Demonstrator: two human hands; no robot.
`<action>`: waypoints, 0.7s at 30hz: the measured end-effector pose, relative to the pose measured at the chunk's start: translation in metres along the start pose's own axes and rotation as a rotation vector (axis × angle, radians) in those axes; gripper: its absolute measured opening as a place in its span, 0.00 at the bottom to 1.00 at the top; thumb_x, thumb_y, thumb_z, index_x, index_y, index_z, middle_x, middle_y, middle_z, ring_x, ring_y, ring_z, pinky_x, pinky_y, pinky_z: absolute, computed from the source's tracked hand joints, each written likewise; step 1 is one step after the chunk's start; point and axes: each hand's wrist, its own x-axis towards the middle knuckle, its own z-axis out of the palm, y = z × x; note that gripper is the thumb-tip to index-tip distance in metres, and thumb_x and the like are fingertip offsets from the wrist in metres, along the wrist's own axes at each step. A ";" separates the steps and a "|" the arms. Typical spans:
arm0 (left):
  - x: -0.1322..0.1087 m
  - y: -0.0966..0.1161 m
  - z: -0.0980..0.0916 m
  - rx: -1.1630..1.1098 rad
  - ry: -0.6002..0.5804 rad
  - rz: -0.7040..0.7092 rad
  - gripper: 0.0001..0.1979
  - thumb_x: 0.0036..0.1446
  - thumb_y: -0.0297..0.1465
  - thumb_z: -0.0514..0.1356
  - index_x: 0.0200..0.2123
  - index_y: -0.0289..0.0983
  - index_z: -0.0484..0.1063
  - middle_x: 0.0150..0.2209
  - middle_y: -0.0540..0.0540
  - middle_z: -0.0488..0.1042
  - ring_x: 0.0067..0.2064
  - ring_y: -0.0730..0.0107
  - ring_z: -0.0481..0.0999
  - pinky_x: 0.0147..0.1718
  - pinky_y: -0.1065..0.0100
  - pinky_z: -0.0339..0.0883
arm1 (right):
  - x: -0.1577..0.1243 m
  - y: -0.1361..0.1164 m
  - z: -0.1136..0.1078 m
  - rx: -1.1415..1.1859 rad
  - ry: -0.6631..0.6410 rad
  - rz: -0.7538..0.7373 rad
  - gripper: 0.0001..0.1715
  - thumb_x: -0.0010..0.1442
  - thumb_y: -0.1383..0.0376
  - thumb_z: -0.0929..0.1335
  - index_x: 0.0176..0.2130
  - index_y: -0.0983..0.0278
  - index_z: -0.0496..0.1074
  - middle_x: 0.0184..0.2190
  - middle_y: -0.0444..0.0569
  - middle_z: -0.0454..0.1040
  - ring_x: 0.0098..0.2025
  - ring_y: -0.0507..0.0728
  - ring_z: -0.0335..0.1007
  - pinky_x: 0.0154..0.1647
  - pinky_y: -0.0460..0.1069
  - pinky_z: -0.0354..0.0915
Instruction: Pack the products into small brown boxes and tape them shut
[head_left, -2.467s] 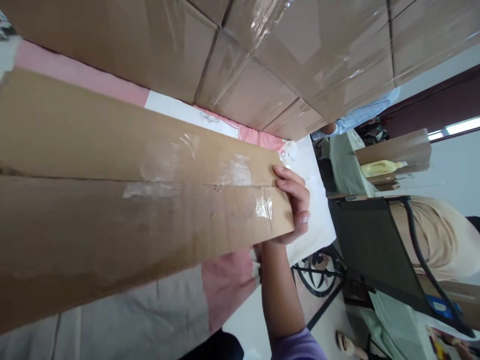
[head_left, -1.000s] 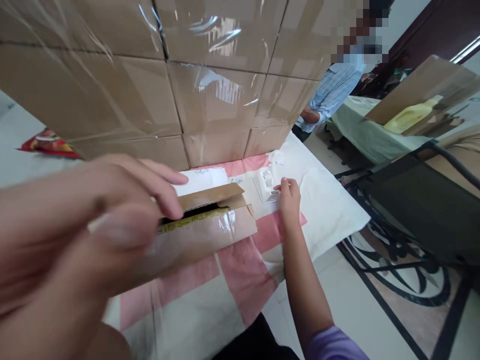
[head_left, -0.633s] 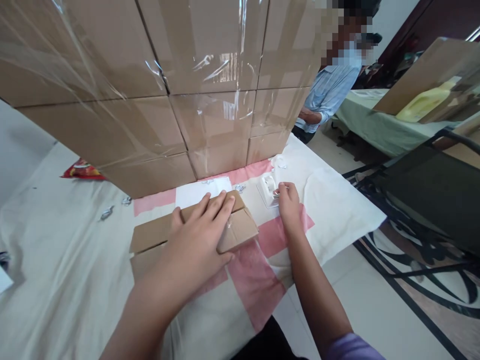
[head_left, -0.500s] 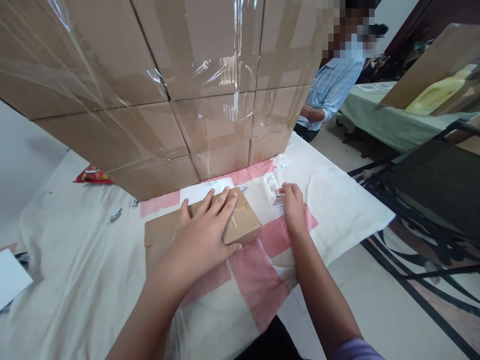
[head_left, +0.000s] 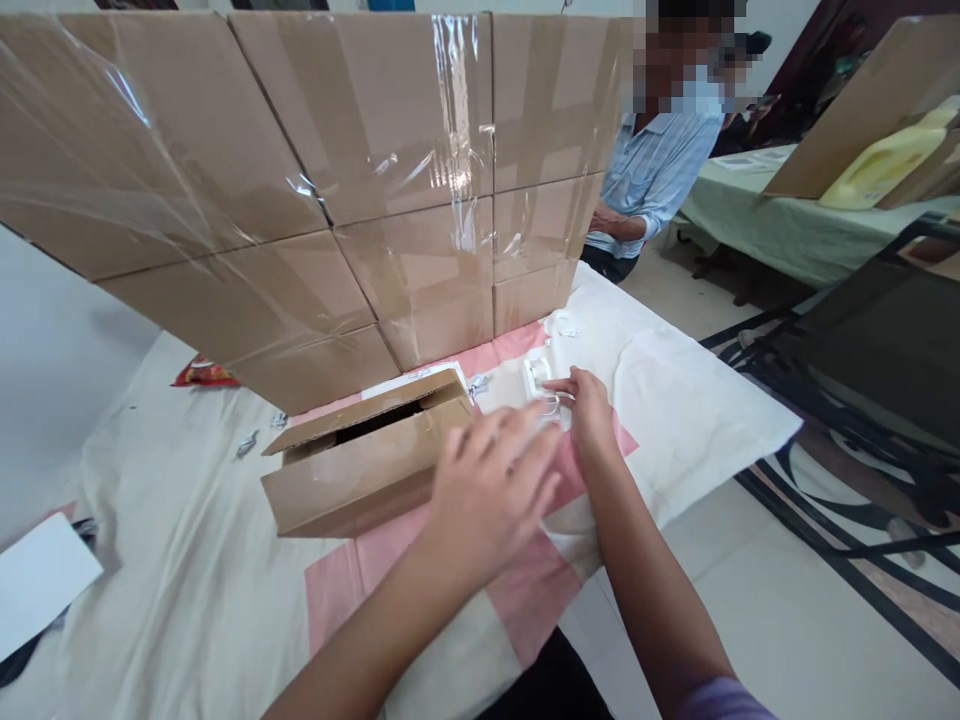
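A small brown cardboard box [head_left: 367, 460] lies on the cloth in front of me, its long top flaps raised along a dark gap. My left hand [head_left: 495, 480] hovers off the box's right end, fingers stretched out and smeared by motion. Beyond it stands a white tape dispenser [head_left: 535, 374]. My right hand [head_left: 589, 405] is at the dispenser's near right side, with the index finger reaching to its front edge and the others curled in. Its fingertips seem to pinch the clear tape there, partly hidden behind my left hand.
Stacked cartons [head_left: 420, 270] wrapped in clear film rise behind the box. A red packet [head_left: 206, 372] and crumpled foil bits [head_left: 246, 444] lie to the left. A person [head_left: 652, 170] stands beyond; a dark chair [head_left: 885, 370] and a table with a yellow jug [head_left: 889, 160] are right.
My left hand has come off the box and moved right, toward the dispenser. The box flaps, pressed down before, have sprung up. My right hand stays by the dispenser, index finger more extended.
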 end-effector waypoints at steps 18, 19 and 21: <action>0.034 -0.010 0.169 -0.769 0.269 -0.823 0.22 0.55 0.25 0.60 0.54 0.38 0.65 0.54 0.39 0.65 0.59 0.59 0.67 0.62 0.57 0.61 | 0.002 -0.012 -0.007 -0.214 -0.034 -0.029 0.13 0.52 0.56 0.69 0.25 0.60 0.66 0.22 0.41 0.66 0.25 0.53 0.60 0.27 0.49 0.57; 0.037 -0.010 0.170 -0.768 0.264 -0.805 0.23 0.54 0.24 0.60 0.54 0.39 0.66 0.55 0.40 0.64 0.60 0.59 0.66 0.62 0.58 0.60 | 0.002 -0.012 -0.009 -0.248 -0.038 -0.031 0.13 0.53 0.56 0.69 0.24 0.61 0.66 0.21 0.41 0.66 0.25 0.53 0.60 0.27 0.49 0.57; 0.040 -0.010 0.168 -0.762 0.239 -0.769 0.24 0.54 0.24 0.61 0.55 0.43 0.70 0.56 0.42 0.63 0.60 0.60 0.66 0.62 0.59 0.61 | 0.004 -0.013 -0.011 -0.333 -0.053 -0.042 0.14 0.54 0.55 0.69 0.24 0.61 0.68 0.21 0.41 0.65 0.25 0.53 0.59 0.27 0.49 0.56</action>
